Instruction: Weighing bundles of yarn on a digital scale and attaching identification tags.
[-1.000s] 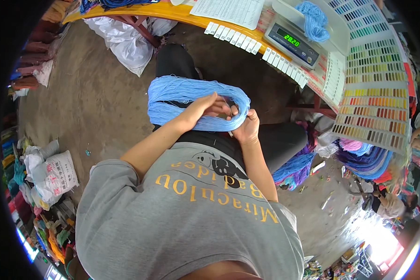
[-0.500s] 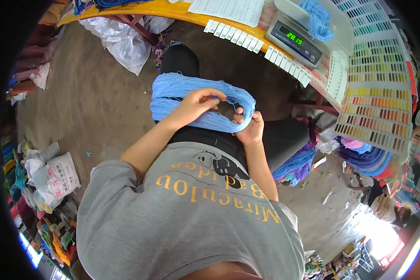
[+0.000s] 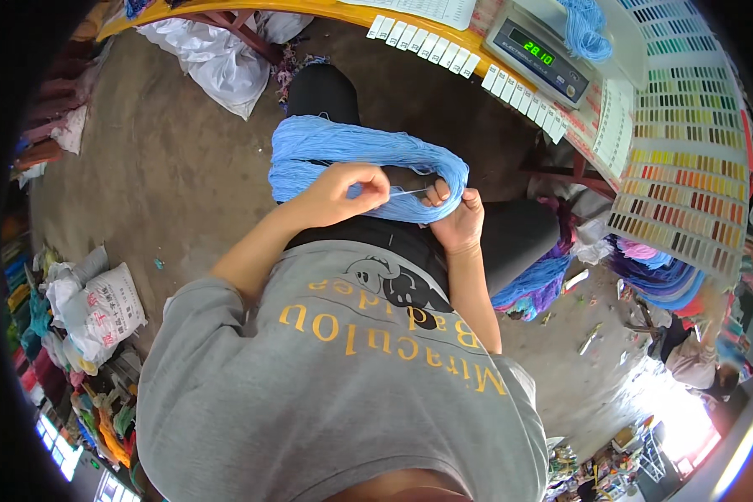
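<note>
A loop of light blue yarn, a skein [image 3: 335, 138], lies stretched across my lap, its far left end over my left knee. At its right end, my right hand [image 3: 458, 219] is closed around the yarn, its fingers coming up through the loop. A thin, taut strand of blue yarn [image 3: 407, 192] runs between the two hands. My left hand [image 3: 353, 192] pinches that strand between thumb and fingers, above the near side of the skein.
Ahead is a yellow-edged table [image 3: 343, 12] with a row of white tags [image 3: 422, 43]. On it stand a digital scale [image 3: 535, 63] carrying a tray with blue yarn [image 3: 586, 29], and a colour sample card [image 3: 682, 159]. White sacks [image 3: 217, 63] lie under the table; coloured yarn [image 3: 531, 280] hangs at right.
My left hand has drawn left and down out of the loop, pulling a strand taut. My right hand has shifted slightly right with the skein's end.
</note>
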